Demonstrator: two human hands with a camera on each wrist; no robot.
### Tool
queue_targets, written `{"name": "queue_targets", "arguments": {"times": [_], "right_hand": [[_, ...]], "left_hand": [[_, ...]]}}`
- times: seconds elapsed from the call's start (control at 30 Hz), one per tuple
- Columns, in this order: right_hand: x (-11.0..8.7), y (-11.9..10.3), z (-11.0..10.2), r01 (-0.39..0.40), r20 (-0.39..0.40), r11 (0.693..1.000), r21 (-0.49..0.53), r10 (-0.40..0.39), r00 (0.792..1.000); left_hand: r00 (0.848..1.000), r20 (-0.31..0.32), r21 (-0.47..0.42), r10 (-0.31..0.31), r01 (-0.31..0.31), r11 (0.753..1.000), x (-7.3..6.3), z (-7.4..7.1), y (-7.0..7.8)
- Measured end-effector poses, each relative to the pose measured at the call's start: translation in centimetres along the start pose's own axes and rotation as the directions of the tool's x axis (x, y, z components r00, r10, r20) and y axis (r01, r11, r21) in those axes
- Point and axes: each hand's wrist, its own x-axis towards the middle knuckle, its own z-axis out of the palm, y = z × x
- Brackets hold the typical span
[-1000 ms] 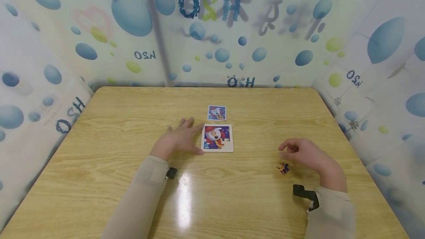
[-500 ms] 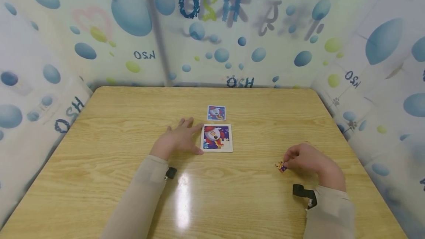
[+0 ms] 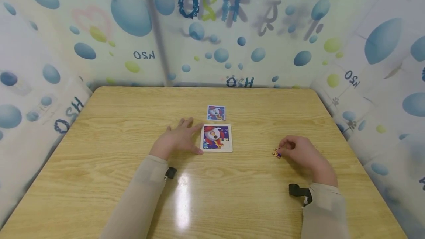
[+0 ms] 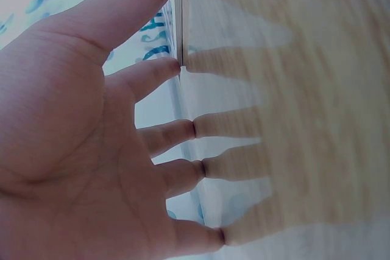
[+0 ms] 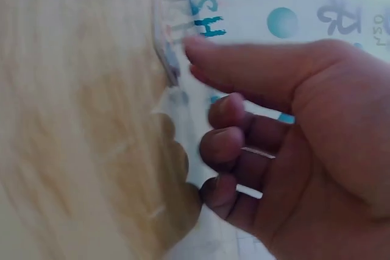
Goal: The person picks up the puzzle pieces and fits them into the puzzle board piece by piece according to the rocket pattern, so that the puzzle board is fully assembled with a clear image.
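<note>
A square jigsaw tray (image 3: 227,145) with a white border lies mid-table, holding a picture of a white round-headed figure. Its lower right part is bare. My left hand (image 3: 179,138) rests on the table at the tray's left side, fingers spread. Its thumb and index fingertips touch the tray's edge (image 4: 178,22) in the left wrist view. Off to the right, my right hand (image 3: 300,153) pinches a small yellow and purple jigsaw piece (image 3: 276,153) between thumb and index finger. The other fingers (image 5: 222,147) curl inward in the right wrist view, where the piece cannot be made out.
A small picture card (image 3: 216,113) with the same picture lies just beyond the tray. The wooden table (image 3: 132,110) has a glossy surface. Patterned wall sheets (image 3: 212,47) stand behind it and on both sides.
My right hand has come down to the jigsaw piece, pinched it, and moved it a little forward and left. The left hand and tray have stayed in place.
</note>
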Motion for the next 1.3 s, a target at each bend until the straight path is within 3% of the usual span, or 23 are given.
{"name": "queue_targets", "arguments": {"times": [0.13, 0.3, 0.63, 1.3], "right_hand": [[-0.1, -0.05, -0.29, -0.043, 0.071, 0.999, 0.004, 0.043, 0.997], [0.05, -0.12, -0.32, -0.034, 0.119, 0.999, 0.002, 0.033, 0.992], [0.12, 0.22, -0.06, 0.026, 0.115, 0.999, 0.028, -0.029, 0.993], [0.33, -0.46, 0.12, -0.044, 0.096, 0.999, -0.009, 0.045, 0.994]], "left_hand": [[1.0, -0.002, 0.004, 0.0, 0.0, 1.0, 0.03, 0.04, -0.09], [1.0, -0.005, 0.006, -0.002, 0.002, 1.0, 0.13, 0.12, -0.24], [1.0, -0.001, 0.005, 0.006, -0.006, 1.0, 0.08, 0.15, -0.13], [1.0, 0.01, 0.003, -0.001, 0.001, 1.0, -0.05, -0.17, 0.2]]}}
